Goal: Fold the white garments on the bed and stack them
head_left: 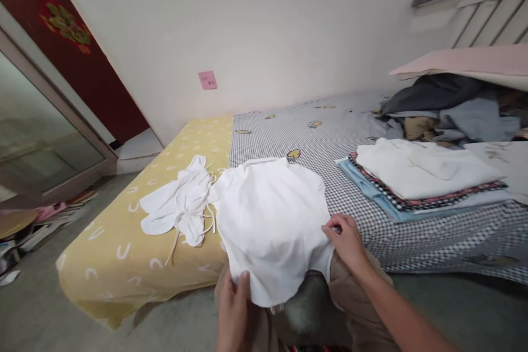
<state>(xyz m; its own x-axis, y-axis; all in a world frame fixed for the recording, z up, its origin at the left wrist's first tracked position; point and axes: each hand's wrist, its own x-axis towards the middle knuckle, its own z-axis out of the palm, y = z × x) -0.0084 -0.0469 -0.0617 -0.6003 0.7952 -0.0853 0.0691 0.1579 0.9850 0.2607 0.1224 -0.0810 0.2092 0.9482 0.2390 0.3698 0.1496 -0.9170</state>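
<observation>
A white shirt (272, 214) lies spread over the front edge of the bed, its lower part hanging toward my knees. My left hand (234, 302) pinches its lower left corner, thumb on top of the cloth. At the shirt's right edge, my right hand (344, 234) grips the fabric between thumb and fingers. Just left of the shirt, a crumpled white garment with thin ties (181, 201) rests on the yellow cover, close to the shirt's left sleeve.
A stack of folded clothes (429, 176) sits on the checked bedsheet (272, 126) to the right. Behind it is a heap of dark and grey clothes (445, 102). The yellow cover (103, 264) drapes over the bed's left end. A pink note (207, 80) is on the wall.
</observation>
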